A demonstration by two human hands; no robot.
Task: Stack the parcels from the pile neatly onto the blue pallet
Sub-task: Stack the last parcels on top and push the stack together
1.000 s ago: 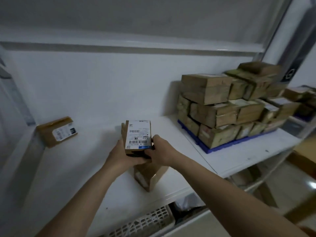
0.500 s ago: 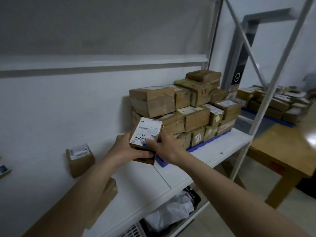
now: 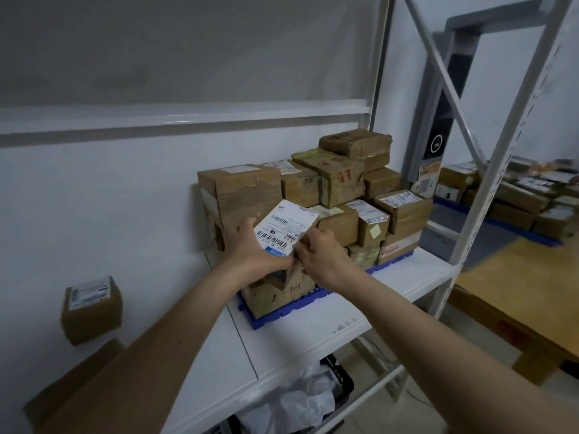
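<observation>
A small brown parcel with a white barcode label (image 3: 286, 230) is held tilted between both hands, just above a taped parcel (image 3: 279, 296) at the near-left corner of the blue pallet (image 3: 300, 311). My left hand (image 3: 252, 253) grips its left side and my right hand (image 3: 319, 255) pinches its right side. Behind it rises the stack of brown parcels (image 3: 329, 195), several layers high, on the white shelf (image 3: 282, 346). The held parcel's underside is hidden by my hands.
Two loose parcels remain at the left: one labelled box (image 3: 91, 308) against the wall and another (image 3: 72, 380) partly behind my left forearm. Shelf uprights (image 3: 488, 195) stand at the right. A wooden table (image 3: 526, 296) and more parcels (image 3: 526, 195) lie beyond.
Both hands carried the labelled parcel rightward from the shelf's left part to the pallet's near-left corner. My view swung right with it.
</observation>
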